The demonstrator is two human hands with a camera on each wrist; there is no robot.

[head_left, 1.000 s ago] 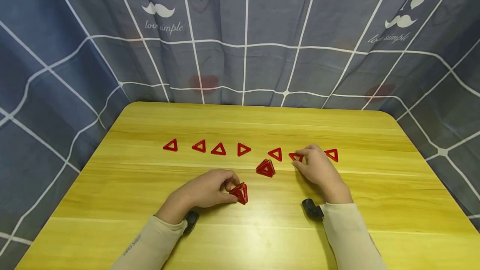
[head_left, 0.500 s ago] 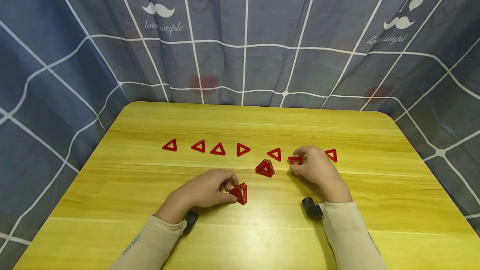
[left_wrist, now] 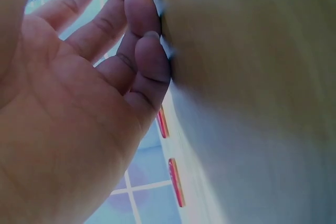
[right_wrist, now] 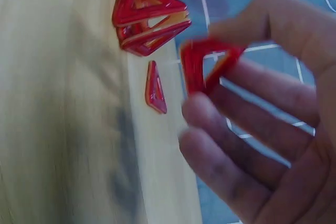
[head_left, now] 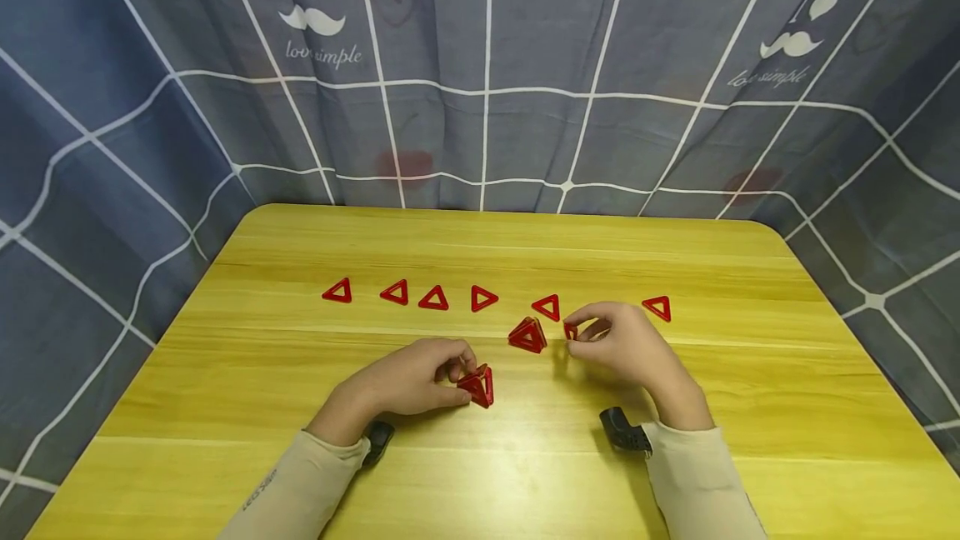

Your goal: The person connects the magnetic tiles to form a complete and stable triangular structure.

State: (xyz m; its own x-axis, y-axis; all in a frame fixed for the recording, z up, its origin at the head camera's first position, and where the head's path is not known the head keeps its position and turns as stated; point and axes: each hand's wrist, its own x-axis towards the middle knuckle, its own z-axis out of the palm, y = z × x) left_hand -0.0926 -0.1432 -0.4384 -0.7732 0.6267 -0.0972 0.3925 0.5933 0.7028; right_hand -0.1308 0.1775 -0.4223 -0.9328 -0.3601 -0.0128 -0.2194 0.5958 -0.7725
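Note:
My right hand [head_left: 626,344] pinches a red triangular frame tile [right_wrist: 195,69] above the table, with its open middle showing in the right wrist view. Just left of it stands a small red pyramid [head_left: 527,336] made of such tiles. Nearer the front, my left hand [head_left: 408,377] grips a second red piece [head_left: 478,387], several tiles joined at angles and standing on the table. In the left wrist view the left palm and curled fingers show, but the held piece is hidden.
Loose red triangle tiles lie in a row across the wooden table [head_left: 300,373]: several to the left, one triangle tile [head_left: 547,307] behind the pyramid, another triangle tile [head_left: 657,308] at the right. A grey-blue checked curtain [head_left: 540,140] hangs behind the table.
My right hand has lifted a triangle tile out of the row and carried it left and toward me, turning it on edge. My left hand has stayed in place with its piece.

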